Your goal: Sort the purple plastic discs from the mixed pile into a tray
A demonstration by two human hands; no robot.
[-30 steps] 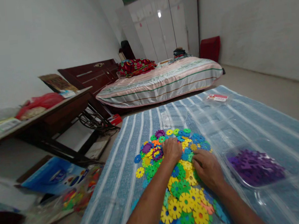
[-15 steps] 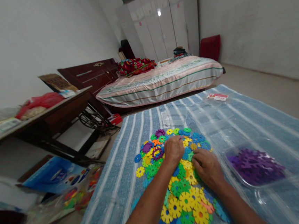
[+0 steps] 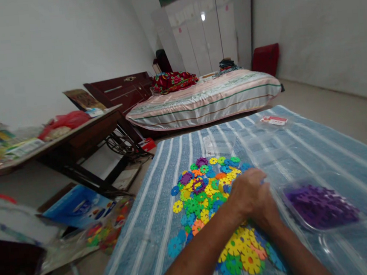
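Holds the left forearm (image 3: 203, 255) aslant over notched plastic discs (image 3: 192, 205) on striped cloth (image 3: 148, 217), overlapping in view the left hand (image 3: 247, 189) and right hand (image 3: 268, 207), near a clear tub (image 3: 307, 226) of purple pieces (image 3: 324, 206). Cannot tell either grip through blur.

On my feed the left hand (image 3: 244, 192) covers part of the right hand (image 3: 267, 207); the fingers smear together, so I can't tell what they grip. The forearms (image 3: 206, 251) leave my view at the near edge and hide some coloured discs (image 3: 188, 204). I get the purple pieces (image 3: 321, 206) blurred, the far card's (image 3: 274, 121) print unreadably small, the left desk (image 3: 83, 135) cut off.
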